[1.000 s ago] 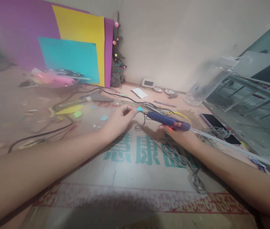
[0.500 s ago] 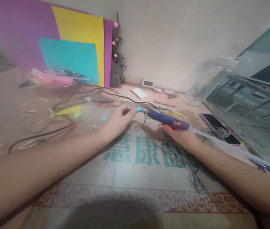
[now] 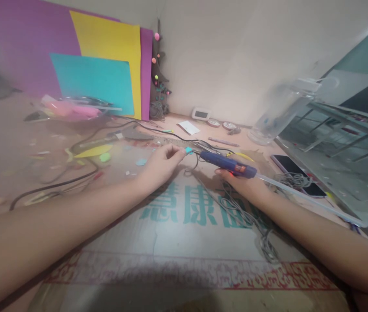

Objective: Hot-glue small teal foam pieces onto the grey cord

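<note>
My right hand [image 3: 236,180] is wrapped round a blue hot glue gun [image 3: 226,164], whose nozzle points left. A long clear glue stick [image 3: 301,193] trails out of its rear, and a small red light glows beneath the body. Between the thumb and forefinger of my left hand [image 3: 167,159] is a small turquoise piece [image 3: 188,150], close to the nozzle. Whether nozzle and piece touch, I cannot tell. Thin grey wire [image 3: 242,208] hangs or lies in a loose tangle below the gun.
Purple, yellow and turquoise sheets [image 3: 96,82] lean at the back left. A black cord [image 3: 53,186] crosses the table amid paper scraps. A phone [image 3: 297,175] lies right, a clear plastic jug [image 3: 281,112] behind it. A small white clock [image 3: 200,113] stands by the wall.
The view has shifted very slightly. The turquoise piece appears a little turned in my left fingers; both hands keep nearly the same place.
</note>
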`<state>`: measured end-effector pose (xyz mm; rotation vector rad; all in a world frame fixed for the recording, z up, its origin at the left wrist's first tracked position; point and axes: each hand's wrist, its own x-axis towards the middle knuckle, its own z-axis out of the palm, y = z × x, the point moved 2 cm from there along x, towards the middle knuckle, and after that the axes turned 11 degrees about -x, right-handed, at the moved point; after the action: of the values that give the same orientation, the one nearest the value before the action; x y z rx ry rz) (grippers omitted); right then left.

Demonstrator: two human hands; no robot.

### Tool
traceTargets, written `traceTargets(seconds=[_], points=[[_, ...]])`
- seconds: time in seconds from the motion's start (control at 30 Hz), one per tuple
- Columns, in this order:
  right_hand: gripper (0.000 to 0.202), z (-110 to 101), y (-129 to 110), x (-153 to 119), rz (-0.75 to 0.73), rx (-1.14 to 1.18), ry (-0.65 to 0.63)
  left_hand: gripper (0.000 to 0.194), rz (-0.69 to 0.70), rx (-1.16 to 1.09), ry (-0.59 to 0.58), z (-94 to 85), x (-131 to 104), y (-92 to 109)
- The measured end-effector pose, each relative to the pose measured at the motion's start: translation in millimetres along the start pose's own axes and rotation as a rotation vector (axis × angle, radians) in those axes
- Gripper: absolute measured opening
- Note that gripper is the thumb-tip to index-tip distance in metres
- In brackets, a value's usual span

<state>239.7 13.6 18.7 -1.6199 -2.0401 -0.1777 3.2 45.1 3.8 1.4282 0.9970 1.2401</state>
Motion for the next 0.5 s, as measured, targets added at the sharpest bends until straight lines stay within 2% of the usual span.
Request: traceTargets(seconds=[0.2, 0.33, 0.43, 0.5], points=[[0.034, -5.4, -2.6, -1.1, -0.001, 0.068, -0.028, 0.024, 0.004, 0.033, 0.024, -2.1, 0.0, -1.2], [0.040, -17.3, -12.5, -3.9, -0.046, 0.237, -0.095, 0.026, 0.008, 0.035, 0.038, -3.9, 0.9, -4.3], [0.047, -27.3, -19.3, -6.4, -0.079, 0.373, -0.073, 0.027, 0.016, 0.022, 0.025, -4.2, 1.3, -5.6], [0.050, -33.3, -20.0, -5.3, -0.043, 0.428, -0.038, 0.027, 0.025, 0.019, 0.017, -3.9, 1.1, -5.5]])
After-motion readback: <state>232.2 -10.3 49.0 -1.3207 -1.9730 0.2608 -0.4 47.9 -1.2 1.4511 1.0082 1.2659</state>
